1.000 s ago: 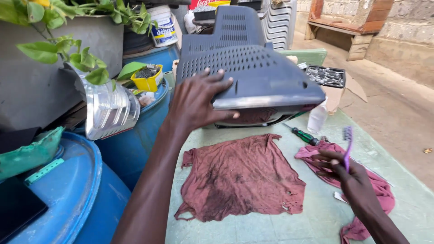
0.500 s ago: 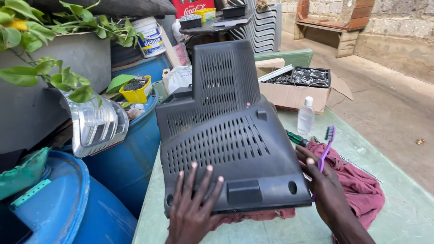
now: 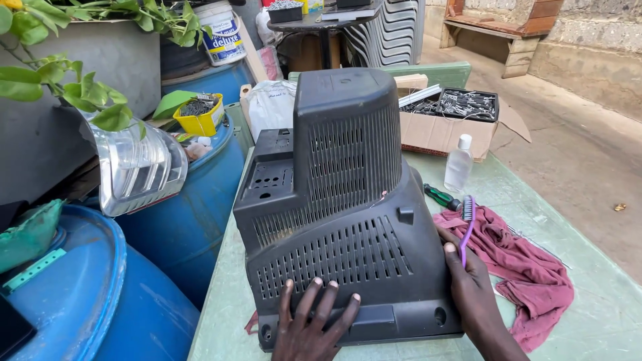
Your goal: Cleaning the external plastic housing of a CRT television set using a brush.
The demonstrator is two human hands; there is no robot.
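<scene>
Item under inspection: a dark grey television set (image 3: 348, 220), standing screen-down on the green table (image 3: 602, 321) with its vented rear housing towards me. One edge sits on a dark red cloth (image 3: 528, 267), which spreads out to the right of the set.

Step in hand, as I judge it: steadying the set in this face-down position so that the rear housing is exposed for work.

Left hand (image 3: 311, 327): released, fingers spread wide, palm flat against the lower rim of the housing. It presses and grasps nothing.

Right hand (image 3: 471, 281): closed around the handle of a purple brush (image 3: 466, 224), bristles pointing up and away from me; the side of the same hand rests against the right flank of the housing.

Nearby: a green-handled screwdriver (image 3: 441, 197) and a small clear bottle (image 3: 459, 164) lie just beyond the brush. A cardboard box (image 3: 435, 130) of metal parts stands behind them.

Next move, in my assessment: it calls for the left hand to brace the housing firmly, since the set rests on a narrow front face and could rock. The brush hand needs free travel across the vent slots.
</scene>
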